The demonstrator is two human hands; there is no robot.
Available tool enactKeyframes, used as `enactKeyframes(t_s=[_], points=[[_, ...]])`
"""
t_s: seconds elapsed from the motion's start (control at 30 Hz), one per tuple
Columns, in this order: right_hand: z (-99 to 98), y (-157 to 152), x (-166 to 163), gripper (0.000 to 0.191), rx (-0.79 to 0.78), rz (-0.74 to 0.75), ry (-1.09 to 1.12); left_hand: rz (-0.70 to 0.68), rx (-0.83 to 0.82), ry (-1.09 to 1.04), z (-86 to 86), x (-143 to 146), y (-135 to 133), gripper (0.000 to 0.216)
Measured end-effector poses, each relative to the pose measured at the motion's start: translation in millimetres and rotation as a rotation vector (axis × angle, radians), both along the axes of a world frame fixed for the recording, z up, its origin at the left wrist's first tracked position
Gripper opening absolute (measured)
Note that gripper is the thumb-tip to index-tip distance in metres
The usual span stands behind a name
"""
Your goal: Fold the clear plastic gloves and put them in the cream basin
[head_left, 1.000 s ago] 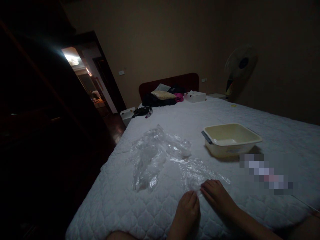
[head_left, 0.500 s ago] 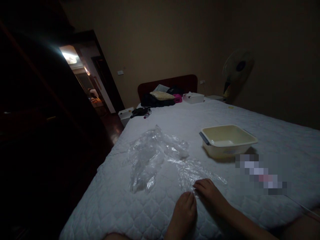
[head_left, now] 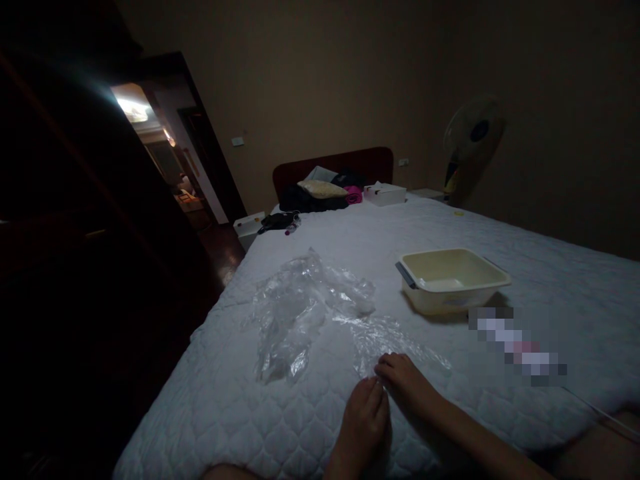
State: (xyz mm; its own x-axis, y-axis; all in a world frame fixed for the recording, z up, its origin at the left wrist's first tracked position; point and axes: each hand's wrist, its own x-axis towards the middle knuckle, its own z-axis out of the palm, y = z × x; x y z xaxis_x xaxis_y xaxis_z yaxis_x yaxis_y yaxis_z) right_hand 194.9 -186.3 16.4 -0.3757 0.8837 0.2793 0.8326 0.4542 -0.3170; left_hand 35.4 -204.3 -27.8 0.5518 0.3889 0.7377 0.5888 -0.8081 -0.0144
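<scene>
A flat clear plastic bag (head_left: 395,340) lies on the white quilted mattress (head_left: 300,427) in front of me. My right hand (head_left: 407,383) rests at the bag's near end, fingers bent and closed on its edge. Beside it my left hand (head_left: 364,415) lies flat on the mattress, fingers stretched out and together, tips touching the same edge. A crumpled heap of clear plastic bags (head_left: 295,310) sits further out to the left, apart from both hands.
A cream plastic basin (head_left: 453,279) stands on the bed to the right. Dark clothes and a pillow (head_left: 320,193) and a white box (head_left: 384,193) lie by the headboard. A standing fan (head_left: 473,143) is behind. The mattress's left edge drops to a dark floor; a lit doorway (head_left: 160,160) lies beyond.
Both hands have slid slightly left and closer together at the bag's near edge. The view has shifted a little; nothing else has moved.
</scene>
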Motion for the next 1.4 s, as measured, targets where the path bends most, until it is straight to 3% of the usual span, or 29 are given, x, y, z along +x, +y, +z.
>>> enactKeyframes(t_s=[0.13,0.27,0.53,0.7,0.87,1.07,1.23,1.4], points=[[-0.7,2.5,10.7,0.017,-0.007,-0.001,0.134,0.060,-0.117,0.048,6.9,1.6,-3.4,0.034],[-2.4,6.4,39.3,0.022,0.021,-0.032,0.243,0.096,-0.110,0.053,6.2,1.7,-3.1,0.030],[-3.4,-12.7,88.5,0.023,0.053,-0.018,0.166,0.059,-0.150,0.059,4.9,-1.3,4.2,0.023],[-8.9,-29.5,85.4,0.029,0.135,0.126,0.068,0.077,-0.088,0.007,4.2,-6.3,8.7,0.021],[-22.0,-27.3,82.4,0.029,0.199,0.162,-0.008,0.053,0.055,0.035,8.6,-5.4,5.3,0.025],[-14.2,-25.6,78.6,0.026,0.120,0.221,-0.004,-0.027,-0.058,0.074,2.7,8.8,-2.0,0.029],[-1.9,-30.8,73.4,0.028,0.096,0.202,-0.007,-0.026,-0.054,0.078,-7.2,11.1,0.1,0.027],[-1.8,-29.4,66.2,0.022,0.089,0.141,0.011,-0.022,-0.061,0.151,-11.3,9.4,-0.3,0.024]])
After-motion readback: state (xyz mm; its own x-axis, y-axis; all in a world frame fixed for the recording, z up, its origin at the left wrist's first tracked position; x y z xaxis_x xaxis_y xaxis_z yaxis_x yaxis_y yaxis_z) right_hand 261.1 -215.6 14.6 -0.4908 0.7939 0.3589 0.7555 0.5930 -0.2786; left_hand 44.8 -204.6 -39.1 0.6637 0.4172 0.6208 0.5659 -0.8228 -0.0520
